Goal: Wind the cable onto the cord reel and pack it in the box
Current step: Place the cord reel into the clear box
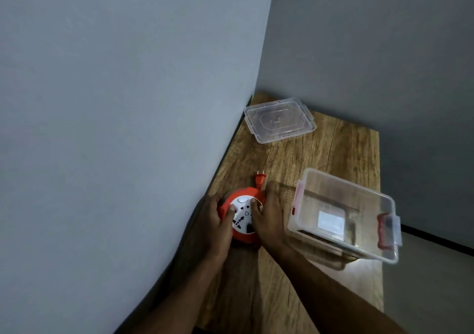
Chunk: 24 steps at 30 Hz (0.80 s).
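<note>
on the long wooden table (302,295) the clear plastic box (343,215) stood open right of your curled left hand (214,227) and right hand (269,217), which clasped the round orange-and-white cord reel (241,218) between them, its orange plug (259,179) just beyond.

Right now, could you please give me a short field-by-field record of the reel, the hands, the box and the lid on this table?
reel: red round plastic cord reel with white socket face, on the wooden table
plug: red two-pin plug sticking out beyond the reel
left hand: left hand grips the reel's left side
right hand: right hand grips its right side
box: clear plastic box with red latches, open, right of the reel
lid: clear plastic lid lying apart at the far end
</note>
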Available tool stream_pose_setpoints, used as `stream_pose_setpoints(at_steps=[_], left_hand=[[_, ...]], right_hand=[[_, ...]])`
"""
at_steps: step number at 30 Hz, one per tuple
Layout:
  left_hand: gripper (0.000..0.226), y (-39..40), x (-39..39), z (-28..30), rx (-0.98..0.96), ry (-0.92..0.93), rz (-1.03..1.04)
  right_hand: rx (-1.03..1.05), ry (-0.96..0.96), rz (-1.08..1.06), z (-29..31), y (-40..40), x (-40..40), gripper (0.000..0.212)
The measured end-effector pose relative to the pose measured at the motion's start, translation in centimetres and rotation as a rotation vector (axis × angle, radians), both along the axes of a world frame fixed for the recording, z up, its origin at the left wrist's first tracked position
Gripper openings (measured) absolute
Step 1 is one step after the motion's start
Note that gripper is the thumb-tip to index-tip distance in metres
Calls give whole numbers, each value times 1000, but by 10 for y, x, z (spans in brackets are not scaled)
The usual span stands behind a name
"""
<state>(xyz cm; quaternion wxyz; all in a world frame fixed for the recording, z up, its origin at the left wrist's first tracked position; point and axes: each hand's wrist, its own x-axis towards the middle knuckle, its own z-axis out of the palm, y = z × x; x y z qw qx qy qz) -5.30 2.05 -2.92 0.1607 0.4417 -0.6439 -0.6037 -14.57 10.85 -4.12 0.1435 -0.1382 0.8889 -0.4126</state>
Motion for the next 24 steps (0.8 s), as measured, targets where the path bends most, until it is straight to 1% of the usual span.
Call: stream_pose_setpoints(at_steps=[3,6,9,12,14,17,19,22,24], left_hand=[[55,7,-4,1,41,10,19],[48,8,-4,-5,58,86,103],[47,5,0,-8,123,131,217],[40,2,0,-2,206,209,358],[35,-1,-1,0,247,236,396],[35,-5,-5,7,294,290,414],[35,-7,-9,15,292,310,403],[33,-10,-22,31,240,322,342],[29,-10,-37,43,188,320,280]], right_hand=[[4,-12,-8,0,-3,4,47],[7,-11,-23,5,-5,1,53],[-20,-45,-26,11,-6,-3,62],[-36,-20,-4,12,-11,-6,59],[-64,1,20,18,-15,-8,61],[-137,42,100,33,-22,-11,65],[-193,94,147,45,-25,-15,67],[-253,168,154,66,-26,-29,70],[-294,205,124,82,-21,-42,66]])
